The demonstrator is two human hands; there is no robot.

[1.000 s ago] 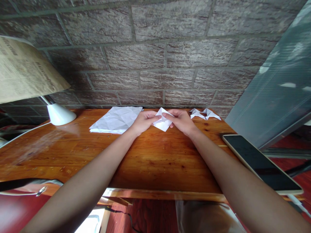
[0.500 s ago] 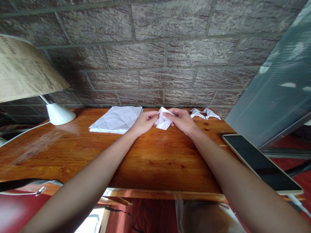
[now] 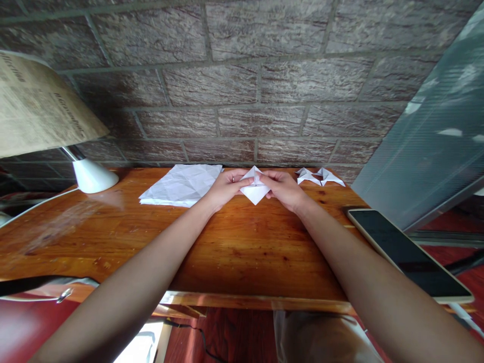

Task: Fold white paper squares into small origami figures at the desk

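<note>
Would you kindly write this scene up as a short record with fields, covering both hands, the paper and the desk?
desk: wooden, against a brick wall
left hand: pinches the folded paper from its left side
right hand: pinches it from its right side
folded paper: white, lower point aimed toward the person
creased sheets: flat, left of the left hand
small folded pieces: white, right of the right hand
phone: dark screen, at the right edge
lamp: white base, far left
</note>
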